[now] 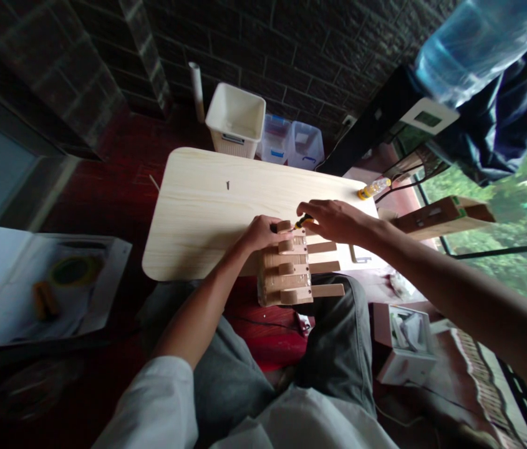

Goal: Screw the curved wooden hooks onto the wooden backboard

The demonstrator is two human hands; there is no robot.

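Observation:
A wooden piece with several pegs and rounded blocks (272, 274) lies over the table's near edge, partly wrapped in clear film. My left hand (263, 232) grips its far end, fingers closed around a rounded block. A small screwdriver (304, 220) with a yellow and black handle is in my right hand (326, 217), held in closed fingers. Its shaft points left at the wood beside my left fingertips; whether the tip sits in a screw is too small to tell. Dark screw heads or holes dot the wood's right edge.
On the pale wooden table (198, 212) lies a dark screw (228, 185). A yellow-capped clear bottle or tube (374, 188) rests at its far right corner. Behind stand a cream bin (236, 118) and clear plastic boxes (307, 144). An open white box (118, 262) is at left.

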